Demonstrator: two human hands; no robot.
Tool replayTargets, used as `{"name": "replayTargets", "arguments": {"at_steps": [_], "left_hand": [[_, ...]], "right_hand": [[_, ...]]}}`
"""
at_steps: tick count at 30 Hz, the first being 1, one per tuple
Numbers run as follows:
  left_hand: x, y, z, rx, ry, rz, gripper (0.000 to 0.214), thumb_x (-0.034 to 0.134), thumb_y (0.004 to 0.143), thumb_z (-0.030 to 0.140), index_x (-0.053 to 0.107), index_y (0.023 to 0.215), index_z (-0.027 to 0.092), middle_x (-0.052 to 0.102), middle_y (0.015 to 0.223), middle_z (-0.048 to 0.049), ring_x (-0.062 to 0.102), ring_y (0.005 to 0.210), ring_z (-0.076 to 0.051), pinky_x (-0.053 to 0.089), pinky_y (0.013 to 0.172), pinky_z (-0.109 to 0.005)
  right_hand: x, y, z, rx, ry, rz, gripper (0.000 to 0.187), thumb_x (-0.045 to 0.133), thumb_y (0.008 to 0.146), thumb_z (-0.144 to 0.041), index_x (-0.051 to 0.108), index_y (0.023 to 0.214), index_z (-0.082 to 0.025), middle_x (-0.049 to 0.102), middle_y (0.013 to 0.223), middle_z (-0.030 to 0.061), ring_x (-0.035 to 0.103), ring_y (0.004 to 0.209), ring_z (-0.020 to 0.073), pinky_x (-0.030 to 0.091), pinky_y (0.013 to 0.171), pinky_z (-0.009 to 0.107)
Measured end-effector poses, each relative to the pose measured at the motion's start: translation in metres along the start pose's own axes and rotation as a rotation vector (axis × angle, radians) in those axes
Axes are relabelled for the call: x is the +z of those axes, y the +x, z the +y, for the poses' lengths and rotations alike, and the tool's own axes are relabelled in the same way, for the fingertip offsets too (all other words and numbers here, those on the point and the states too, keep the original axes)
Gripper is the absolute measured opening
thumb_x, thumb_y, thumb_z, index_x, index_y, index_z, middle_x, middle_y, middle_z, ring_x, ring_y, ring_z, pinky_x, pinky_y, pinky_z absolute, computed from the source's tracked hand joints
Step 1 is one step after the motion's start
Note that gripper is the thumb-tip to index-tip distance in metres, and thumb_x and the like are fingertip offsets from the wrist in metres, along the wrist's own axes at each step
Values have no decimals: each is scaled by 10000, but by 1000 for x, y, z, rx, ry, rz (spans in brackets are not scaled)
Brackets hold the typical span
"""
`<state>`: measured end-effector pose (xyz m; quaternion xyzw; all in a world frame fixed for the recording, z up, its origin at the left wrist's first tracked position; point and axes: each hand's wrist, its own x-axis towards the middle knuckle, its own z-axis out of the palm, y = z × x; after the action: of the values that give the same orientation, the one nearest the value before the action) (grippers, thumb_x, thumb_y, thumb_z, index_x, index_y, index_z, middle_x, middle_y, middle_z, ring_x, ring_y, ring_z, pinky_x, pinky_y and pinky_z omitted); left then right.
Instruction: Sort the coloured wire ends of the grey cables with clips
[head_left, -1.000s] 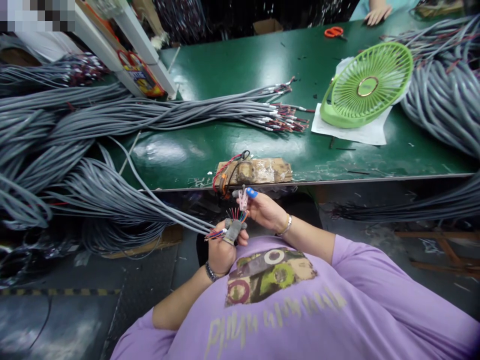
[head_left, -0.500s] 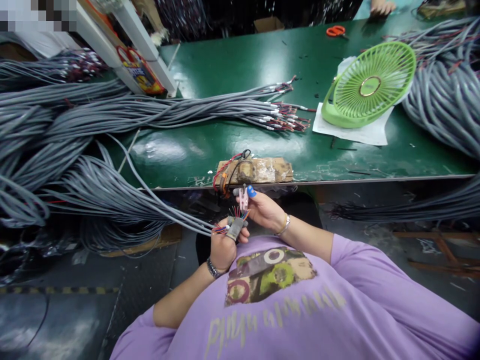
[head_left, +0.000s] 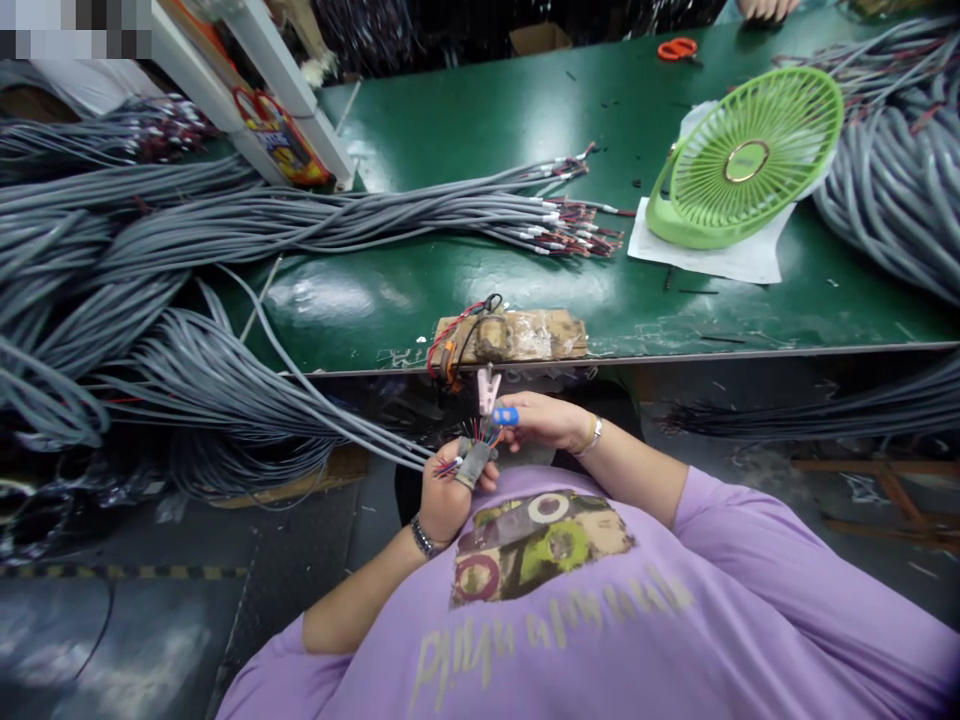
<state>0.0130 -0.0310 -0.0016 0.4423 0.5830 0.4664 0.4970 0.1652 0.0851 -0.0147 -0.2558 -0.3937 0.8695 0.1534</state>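
My left hand (head_left: 448, 500), with a grey wrap on its thumb, is closed around the ends of several grey cables (head_left: 375, 437). Thin coloured wires (head_left: 480, 432) fan out above the fingers. My right hand (head_left: 547, 420), a blue wrap on one fingertip, is bent with its fingertips pressed together at these wires; whether it pinches one is too small to tell. Just above the wires, a pale pink clip (head_left: 487, 390) points up at the table edge. Behind it lies a wooden block (head_left: 547, 337) with red and black leads.
The green table (head_left: 450, 120) carries a long bundle of grey cables (head_left: 337, 222), a green fan (head_left: 746, 165) on white paper and orange scissors (head_left: 677, 50). More cables (head_left: 892, 190) are heaped at right. Another person's hand (head_left: 769, 8) rests at the far edge.
My right hand has moved from the pink clip down to the coloured wires beside my left hand. The clip now stands apart from the fingers. My left hand keeps its hold on the cables.
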Motion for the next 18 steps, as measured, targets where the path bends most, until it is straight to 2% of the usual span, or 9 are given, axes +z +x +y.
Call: {"name": "replayTargets", "arguments": {"at_steps": [4, 8, 11, 14, 18], "left_hand": [[2, 4, 3, -36, 49, -73, 295, 589, 859, 394, 621, 697, 150, 659, 591, -18, 592, 474, -101, 478, 493, -207], [4, 9, 2, -166, 51, -204, 302, 697, 755, 409, 610, 628, 150, 652, 532, -23, 589, 436, -120, 481, 464, -220], [4, 11, 2, -224, 58, -236, 312, 711, 735, 414, 615, 604, 148, 645, 499, -28, 584, 412, -127, 482, 452, -226], [2, 11, 0, -187, 12, -180, 332, 656, 789, 429, 637, 625, 142, 667, 536, -46, 610, 448, -135, 504, 485, -238], [1, 13, -11, -97, -121, 0, 338, 588, 852, 425, 653, 674, 144, 695, 605, -50, 644, 508, -148, 524, 525, -255]], "right_hand": [[2, -2, -4, -67, -168, 50, 392, 822, 579, -408, 594, 703, -113, 562, 592, -34, 476, 532, 60, 392, 513, 187], [10, 0, -6, -71, -261, -10, 372, 803, 602, -402, 596, 707, -111, 584, 617, -26, 509, 560, 81, 424, 565, 222], [13, 2, -5, -104, -326, -14, 388, 797, 610, -422, 612, 735, -104, 598, 652, -15, 514, 590, 91, 422, 576, 226], [12, 2, -2, -163, -333, 65, 403, 758, 662, -462, 622, 794, -107, 597, 693, -11, 497, 612, 84, 411, 579, 217], [8, -2, 6, -111, -267, 101, 442, 761, 660, -491, 600, 851, -126, 565, 700, -14, 493, 603, 93, 418, 550, 230]]}}
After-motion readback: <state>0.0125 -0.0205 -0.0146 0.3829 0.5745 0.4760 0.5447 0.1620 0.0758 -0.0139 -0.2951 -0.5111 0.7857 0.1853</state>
